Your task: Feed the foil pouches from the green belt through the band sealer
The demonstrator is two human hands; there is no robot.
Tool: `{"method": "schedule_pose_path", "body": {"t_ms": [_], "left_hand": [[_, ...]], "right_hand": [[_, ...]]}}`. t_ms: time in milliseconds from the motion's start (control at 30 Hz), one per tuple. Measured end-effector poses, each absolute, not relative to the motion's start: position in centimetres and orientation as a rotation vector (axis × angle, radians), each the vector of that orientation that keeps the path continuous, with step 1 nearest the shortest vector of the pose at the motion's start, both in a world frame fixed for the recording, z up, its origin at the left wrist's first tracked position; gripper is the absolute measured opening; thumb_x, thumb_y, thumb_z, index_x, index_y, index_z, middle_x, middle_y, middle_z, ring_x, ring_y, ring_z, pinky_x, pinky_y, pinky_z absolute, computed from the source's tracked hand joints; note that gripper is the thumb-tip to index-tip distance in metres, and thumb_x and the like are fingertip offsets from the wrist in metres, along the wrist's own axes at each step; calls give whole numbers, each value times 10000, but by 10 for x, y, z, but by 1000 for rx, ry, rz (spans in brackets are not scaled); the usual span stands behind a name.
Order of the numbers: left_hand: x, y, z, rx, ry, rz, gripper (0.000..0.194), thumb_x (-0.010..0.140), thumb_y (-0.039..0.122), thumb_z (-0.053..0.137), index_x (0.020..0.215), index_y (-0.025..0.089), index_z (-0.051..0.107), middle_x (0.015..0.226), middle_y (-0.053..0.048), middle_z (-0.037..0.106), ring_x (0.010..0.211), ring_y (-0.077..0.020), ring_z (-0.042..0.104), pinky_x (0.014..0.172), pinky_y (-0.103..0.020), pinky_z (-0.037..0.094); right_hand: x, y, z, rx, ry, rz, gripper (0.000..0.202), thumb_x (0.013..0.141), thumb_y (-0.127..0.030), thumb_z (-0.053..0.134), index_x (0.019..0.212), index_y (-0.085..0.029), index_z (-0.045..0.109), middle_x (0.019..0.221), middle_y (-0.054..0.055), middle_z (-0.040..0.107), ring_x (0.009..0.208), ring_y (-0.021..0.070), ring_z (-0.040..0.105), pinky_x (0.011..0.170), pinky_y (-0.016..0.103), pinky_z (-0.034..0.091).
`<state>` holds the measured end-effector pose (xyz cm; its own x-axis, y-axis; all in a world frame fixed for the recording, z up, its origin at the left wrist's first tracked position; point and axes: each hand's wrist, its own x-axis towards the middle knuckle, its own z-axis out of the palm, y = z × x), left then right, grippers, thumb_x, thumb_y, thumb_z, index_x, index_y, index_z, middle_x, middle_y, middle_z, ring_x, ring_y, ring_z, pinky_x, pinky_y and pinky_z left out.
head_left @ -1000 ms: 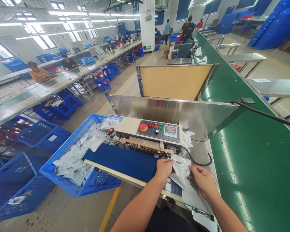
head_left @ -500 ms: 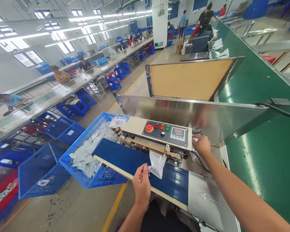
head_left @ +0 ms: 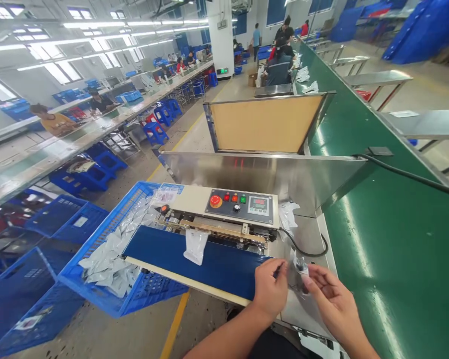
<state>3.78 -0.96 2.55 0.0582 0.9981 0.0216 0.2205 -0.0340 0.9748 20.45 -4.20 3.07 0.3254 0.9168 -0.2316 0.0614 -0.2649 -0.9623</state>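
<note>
My right hand (head_left: 335,299) pinches a small clear-and-silver plastic bag (head_left: 300,271) with something dark inside, over the right end of the sealing machine. Just left of that bag, my left hand (head_left: 271,286) is closed with thumb and forefinger together; what lies in its fingertips is hard to make out. Another white plastic bag (head_left: 195,247) hangs from the band sealer (head_left: 224,204) and lies on its blue conveyor belt (head_left: 224,271). Behind the sealer's right end rests a further white bag (head_left: 289,214).
A blue basket (head_left: 73,269) full of sealed bags stands at the belt's left end. A metal panel (head_left: 307,182) rises behind the sealer. On the right runs a green conveyor (head_left: 389,239), and a black cable (head_left: 415,174) crosses it. People sit at distant benches.
The bag in the sealer has moved left along the belt. My left hand has left it and moved right. My right hand has come from behind the machine to the front, now holding a bag.
</note>
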Motion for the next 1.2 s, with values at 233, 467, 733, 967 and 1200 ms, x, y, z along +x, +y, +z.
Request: {"method": "schedule_pose_path", "body": {"t_ms": [233, 467, 733, 967, 1200], "left_hand": [[28, 0, -1, 1217, 1372, 883, 527, 1007, 574, 646, 713, 161, 791, 647, -51, 706, 640, -199, 588, 627, -266, 469], [3, 32, -18, 790, 1576, 913, 445, 825, 567, 831, 734, 131, 835, 616, -34, 694, 619, -186, 600, 591, -263, 454], [-75, -1, -11, 531, 1672, 1310, 519, 787, 577, 944, 1081, 155, 873, 1089, -153, 854, 1020, -299, 801, 911, -365, 635], [-82, -37, 17, 666, 1687, 1448, 645, 871, 768, 805, 1037, 149, 872, 939, -142, 826, 799, -258, 762, 779, -370, 659], [-58, -36, 27, 824, 1597, 1371, 627, 924, 770, 752, 992, 160, 879, 930, -152, 823, 802, -264, 772, 770, -351, 663]], "right_hand": [[217, -38, 15, -1805, -655, 1222, 601, 591, -765, 931, 775, -212, 787, 587, 38, 673, 509, 171, 571, 472, 291, 473], [183, 5, -1, -1789, -584, 1358, 583, 583, -702, 949, 754, -189, 732, 573, 34, 665, 480, 143, 551, 470, 264, 449], [236, 117, -39, -2146, -1040, 834, 547, 813, -698, 724, 926, -173, 824, 737, 129, 769, 666, 276, 697, 612, 374, 533], [247, 212, -71, -2297, -1213, 710, 255, 742, -424, 815, 827, -183, 810, 904, 218, 804, 986, 422, 769, 864, 493, 569], [250, 184, -77, -2232, -1405, 660, 342, 918, -443, 657, 994, -156, 827, 994, 209, 819, 966, 369, 774, 877, 449, 544]]}}
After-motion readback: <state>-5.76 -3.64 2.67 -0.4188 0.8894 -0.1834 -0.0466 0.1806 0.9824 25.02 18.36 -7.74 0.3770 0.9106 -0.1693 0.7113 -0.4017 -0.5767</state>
